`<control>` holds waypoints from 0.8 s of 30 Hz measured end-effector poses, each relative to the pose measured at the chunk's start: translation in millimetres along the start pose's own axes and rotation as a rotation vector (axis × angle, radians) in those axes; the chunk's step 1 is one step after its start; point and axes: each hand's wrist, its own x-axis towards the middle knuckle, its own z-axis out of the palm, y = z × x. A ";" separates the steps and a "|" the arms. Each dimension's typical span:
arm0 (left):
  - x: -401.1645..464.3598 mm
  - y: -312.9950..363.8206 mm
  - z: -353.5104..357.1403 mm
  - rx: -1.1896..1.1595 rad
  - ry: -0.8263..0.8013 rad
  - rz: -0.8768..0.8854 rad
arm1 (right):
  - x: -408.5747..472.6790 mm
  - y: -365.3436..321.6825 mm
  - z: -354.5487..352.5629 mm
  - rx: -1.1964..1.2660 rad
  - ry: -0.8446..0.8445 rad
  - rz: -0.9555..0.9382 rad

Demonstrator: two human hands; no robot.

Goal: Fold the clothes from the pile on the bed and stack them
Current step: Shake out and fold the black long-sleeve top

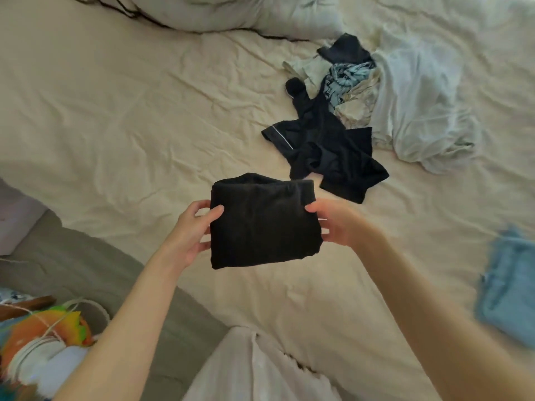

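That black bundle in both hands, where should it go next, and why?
Probably rightward, onto the folded blue garment. The black garment already looks folded, held off the bed between left hand and right hand, while the pile awaits.

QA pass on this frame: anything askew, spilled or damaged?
Nothing damaged or spilled. The folded black garment is held square between the left hand and right hand. The unfolded pile is jumbled on the bed, as expected mid-task.

Bed left of clothes pile is bare, w/ free passage; blue folded item blocks bed edge right of pile.
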 end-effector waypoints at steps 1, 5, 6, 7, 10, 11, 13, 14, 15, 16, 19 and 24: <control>-14.9 -0.2 3.3 0.010 -0.025 0.006 | -17.9 9.9 -4.2 0.021 0.012 -0.020; -74.0 1.5 23.1 0.061 -0.128 0.046 | -94.0 51.3 -25.2 0.111 0.068 -0.129; -86.8 4.9 29.9 0.079 -0.159 0.069 | -112.9 58.7 -30.8 0.139 0.096 -0.169; -99.1 8.3 36.7 0.099 -0.190 0.091 | -131.3 66.2 -36.8 0.162 0.122 -0.206; -136.8 16.9 63.8 0.156 -0.291 0.161 | -186.4 91.7 -57.6 0.219 0.182 -0.299; -149.7 18.0 74.0 0.174 -0.325 0.179 | -203.6 103.1 -65.5 0.246 0.201 -0.324; -176.8 15.8 95.4 0.211 -0.387 0.205 | -238.0 130.6 -80.6 0.304 0.239 -0.361; -190.0 12.6 106.5 0.231 -0.419 0.215 | -254.9 146.4 -87.8 0.336 0.262 -0.372; -202.6 8.0 118.2 0.250 -0.450 0.223 | -270.2 162.6 -95.4 0.367 0.286 -0.382; -215.2 2.5 130.1 0.275 -0.480 0.230 | -284.4 179.6 -102.7 0.400 0.310 -0.391; -251.8 -20.8 166.9 0.349 -0.554 0.237 | -318.6 233.4 -124.7 0.481 0.379 -0.415; -307.1 -78.4 229.3 0.450 -0.634 0.197 | -353.1 330.2 -165.0 0.577 0.429 -0.391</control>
